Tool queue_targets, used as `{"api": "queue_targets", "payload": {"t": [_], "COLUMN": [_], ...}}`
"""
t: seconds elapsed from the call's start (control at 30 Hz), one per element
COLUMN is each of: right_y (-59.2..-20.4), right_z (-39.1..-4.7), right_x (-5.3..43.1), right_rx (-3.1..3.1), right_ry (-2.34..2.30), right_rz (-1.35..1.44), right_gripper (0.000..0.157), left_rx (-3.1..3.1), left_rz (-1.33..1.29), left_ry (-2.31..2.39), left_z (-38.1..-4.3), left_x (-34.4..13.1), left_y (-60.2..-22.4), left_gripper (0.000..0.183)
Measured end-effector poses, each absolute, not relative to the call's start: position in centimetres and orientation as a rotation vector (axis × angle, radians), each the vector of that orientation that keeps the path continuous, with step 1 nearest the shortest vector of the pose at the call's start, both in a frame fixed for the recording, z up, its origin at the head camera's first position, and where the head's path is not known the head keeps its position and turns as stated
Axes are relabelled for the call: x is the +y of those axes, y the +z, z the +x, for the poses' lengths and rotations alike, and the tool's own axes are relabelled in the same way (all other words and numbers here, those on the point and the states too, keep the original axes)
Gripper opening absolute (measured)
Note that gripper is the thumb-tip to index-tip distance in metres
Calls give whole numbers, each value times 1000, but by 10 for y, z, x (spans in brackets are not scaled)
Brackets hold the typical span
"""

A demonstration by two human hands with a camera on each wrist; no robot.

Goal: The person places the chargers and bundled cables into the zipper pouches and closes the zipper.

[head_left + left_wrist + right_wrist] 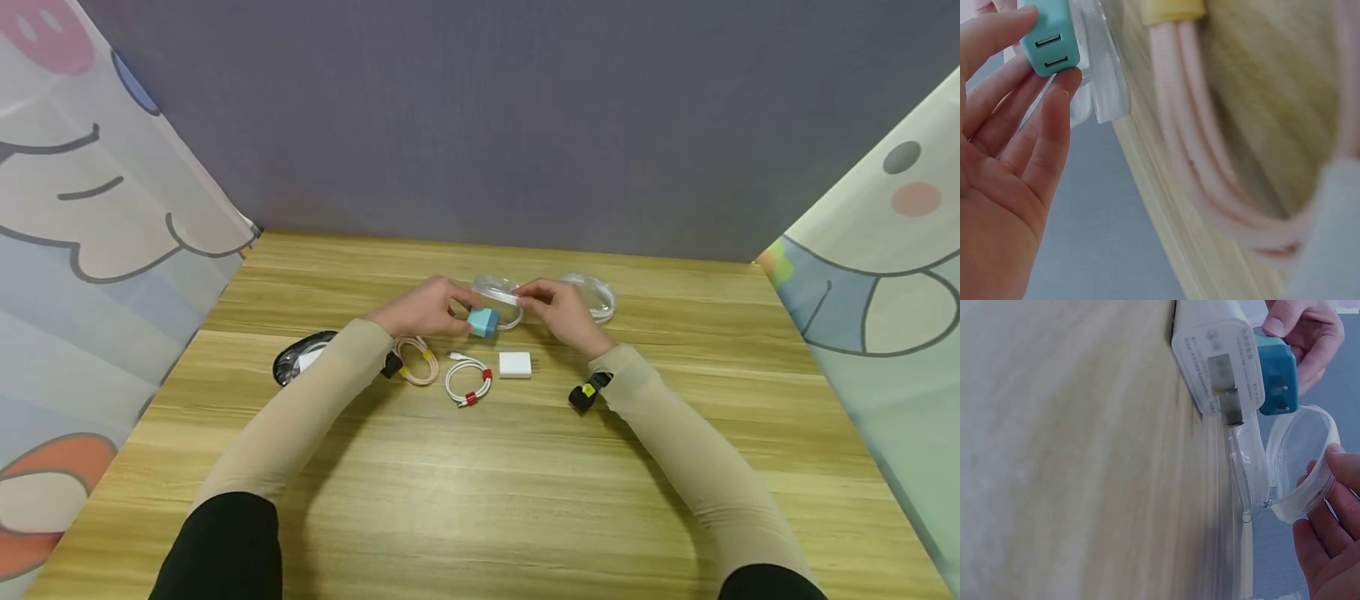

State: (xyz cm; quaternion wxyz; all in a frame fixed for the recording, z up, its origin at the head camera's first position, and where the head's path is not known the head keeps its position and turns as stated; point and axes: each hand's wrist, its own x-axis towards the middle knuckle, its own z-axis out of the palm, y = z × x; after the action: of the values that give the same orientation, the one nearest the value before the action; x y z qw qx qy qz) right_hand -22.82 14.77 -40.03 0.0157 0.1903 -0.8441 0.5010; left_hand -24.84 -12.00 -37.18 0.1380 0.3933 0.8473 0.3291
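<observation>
My left hand (427,307) pinches a teal USB wall charger (483,322) between thumb and fingers. In the left wrist view, two USB ports show on the charger (1054,47); its metal prongs show in the right wrist view. The charger is held close to a clear zip case (495,290) with a white rim. My right hand (561,312) pinches the rim of that case's raised lid, seen in the right wrist view with the case (1300,465) unzipped.
A second clear case (606,304) lies behind my right hand. Nearer me are a white charger (515,364), a coiled white cable (450,385) with red ties, and a coiled pink cable (426,377) with yellow ties. A black-rimmed case (287,365) is partly hidden by my left sleeve.
</observation>
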Motion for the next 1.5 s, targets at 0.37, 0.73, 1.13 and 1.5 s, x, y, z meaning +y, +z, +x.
{"api": "queue_targets", "payload": {"t": [0.37,0.73,1.13,1.5], "right_y": [-400,-398,-394,-390], "right_z": [-231,-235,-239,-237], "right_x": [147,149,153,158], "right_rx": [-2633,-2613,-2614,-2613], "right_ry": [1551,1536,1508,1483], "right_rz": [576,560,556,546], "right_gripper": [16,11,10,11], "left_rx": [2554,2650,2725,2772], "left_rz": [1171,1183,1184,1173], "left_ry": [889,689,515,476], "left_z": [-261,-271,-268,-263], "left_x": [-107,-95,-90,-82], "left_y": [-371,-370,-376,-377], "left_gripper": [30,38,29,29]}}
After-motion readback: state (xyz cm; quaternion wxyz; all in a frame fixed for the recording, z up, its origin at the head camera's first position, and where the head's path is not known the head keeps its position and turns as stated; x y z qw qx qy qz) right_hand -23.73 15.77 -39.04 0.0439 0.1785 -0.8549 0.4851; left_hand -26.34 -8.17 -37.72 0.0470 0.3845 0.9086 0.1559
